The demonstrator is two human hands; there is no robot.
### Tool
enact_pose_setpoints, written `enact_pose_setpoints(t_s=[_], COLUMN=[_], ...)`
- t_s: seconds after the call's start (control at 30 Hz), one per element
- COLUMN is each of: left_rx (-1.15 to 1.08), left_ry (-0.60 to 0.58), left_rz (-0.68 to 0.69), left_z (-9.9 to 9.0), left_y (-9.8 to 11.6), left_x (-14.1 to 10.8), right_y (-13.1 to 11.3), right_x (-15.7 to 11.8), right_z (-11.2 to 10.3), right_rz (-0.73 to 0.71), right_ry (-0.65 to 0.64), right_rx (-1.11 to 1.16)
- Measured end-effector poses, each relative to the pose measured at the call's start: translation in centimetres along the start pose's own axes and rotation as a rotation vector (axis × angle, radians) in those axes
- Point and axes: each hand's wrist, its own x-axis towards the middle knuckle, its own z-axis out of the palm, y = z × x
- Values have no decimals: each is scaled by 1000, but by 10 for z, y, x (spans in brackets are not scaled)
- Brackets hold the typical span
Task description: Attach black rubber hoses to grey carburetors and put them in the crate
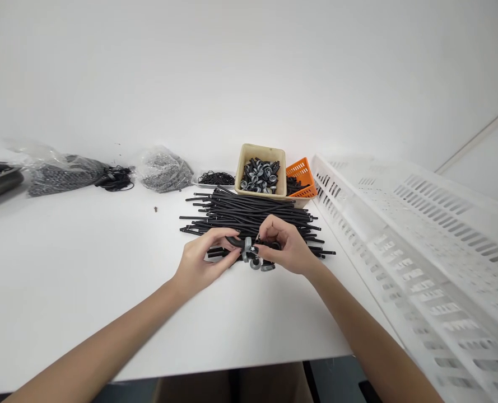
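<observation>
My left hand (202, 258) pinches a short black piece with a grey ring-shaped end (247, 245) between thumb and fingers. My right hand (288, 249) is closed at the other side of that piece, its thumb against the ring. Under the right fingers, more black pieces with grey ends (256, 263) cluster together; the fingers partly cover them. Both hands are just over the near edge of a pile of long black tubes (249, 211), which lie side by side on the white table (148, 313).
Behind the tubes stands a cream bin (239, 168) of grey-ended black pieces, beside an orange basket (308, 174). A small tray of black cords (215, 178) and clear bags of dark parts (164, 169) (66, 174) line the wall. White slotted crates (383, 246) flank the right side.
</observation>
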Motion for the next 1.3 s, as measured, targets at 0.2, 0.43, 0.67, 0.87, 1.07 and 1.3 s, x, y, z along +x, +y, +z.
enact_pose_setpoints(t_s=[0.2,0.43,0.67,0.87,1.07,1.3], left_rx=[140,249,261,306,283,288], left_ry=[-16,-39,-159,-305,-344,-322], left_rz=[216,351,429,490,486,473], left_z=[-6,-7,-9,-9,-9,-11], left_y=[-3,-4,-2,1,5,4], left_x=[4,4,6,7,7,8], right_y=[-2,-3,-3,-6,-9,-4], right_x=[-1,-4,-4,-5,-6,-9], right_z=[-9,-7,-3,-1,3,10], right_rz=[14,106,109,113,99,54], right_ry=[-56,-122,-96,-159,-228,-161], right_rx=[23,30,5,-89,-153,-199])
